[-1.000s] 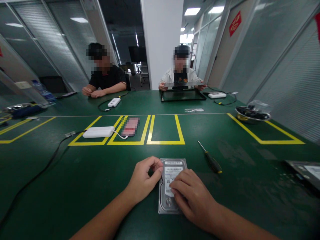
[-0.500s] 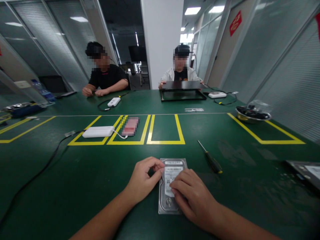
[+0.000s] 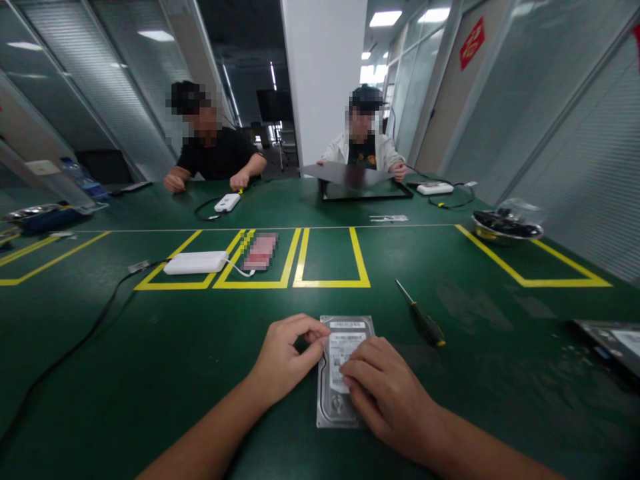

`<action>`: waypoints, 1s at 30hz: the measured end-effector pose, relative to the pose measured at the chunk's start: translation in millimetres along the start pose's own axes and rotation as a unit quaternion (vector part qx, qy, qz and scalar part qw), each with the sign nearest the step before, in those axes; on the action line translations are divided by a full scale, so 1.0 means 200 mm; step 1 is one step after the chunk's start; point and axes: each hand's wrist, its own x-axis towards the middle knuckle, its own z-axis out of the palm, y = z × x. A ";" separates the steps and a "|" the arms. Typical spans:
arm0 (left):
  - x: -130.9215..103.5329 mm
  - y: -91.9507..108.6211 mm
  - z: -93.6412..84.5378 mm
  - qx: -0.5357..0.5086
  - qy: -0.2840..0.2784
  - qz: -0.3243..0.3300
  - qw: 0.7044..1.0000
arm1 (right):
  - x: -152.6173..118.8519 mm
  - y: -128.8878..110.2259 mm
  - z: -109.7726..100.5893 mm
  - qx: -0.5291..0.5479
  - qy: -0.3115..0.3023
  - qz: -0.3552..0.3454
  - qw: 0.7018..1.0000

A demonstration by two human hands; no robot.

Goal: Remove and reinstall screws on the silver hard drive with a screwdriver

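A hard drive [image 3: 345, 393], silver with a white label facing up, lies flat on the near middle of a dark green worktop [image 3: 150, 347]. The left hand [image 3: 287, 360] is curled at the drive's upper left corner, thumb and fingertips pinched together against its edge. The right hand [image 3: 385, 393] lies palm down over the drive's right half, fingers loosely bent and pressing on the label. Just to the right of the drive, apart from it, rests a screwdriver [image 3: 420, 315] with a dark handle and yellow tip. Beyond the drive, yellow tape [image 3: 330, 285] marks out rectangular boxes on the worktop; one holds a white power bank [image 3: 196, 263] with a cable running off to the left. At the far right stands a metal bowl [image 3: 505, 228] of dark parts. Across the worktop sit two people: one in a black shirt [image 3: 215, 157], hands resting near a small white device [image 3: 227, 203], and one in a pale jacket [image 3: 363, 152] lifting a dark flat panel [image 3: 345, 175] above a black frame [image 3: 365, 192]. Around them is an office with glass partition walls, a white pillar [image 3: 325, 80] and ceiling strip lights.
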 end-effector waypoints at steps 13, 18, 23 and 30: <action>-0.01 0.00 -0.01 -0.012 0.009 0.011 1.000 | 0.00 0.01 0.00 -0.006 -0.001 -0.003 1.000; 0.00 0.00 -0.02 0.003 0.016 0.021 1.000 | -0.01 0.01 0.00 -0.005 -0.006 0.002 1.000; 0.00 0.01 -0.03 0.003 0.020 0.042 0.999 | 0.00 0.01 0.00 -0.007 -0.006 0.001 1.000; -0.01 0.01 -0.03 -0.012 0.031 0.062 0.998 | -0.01 0.01 0.00 -0.005 -0.008 0.000 1.000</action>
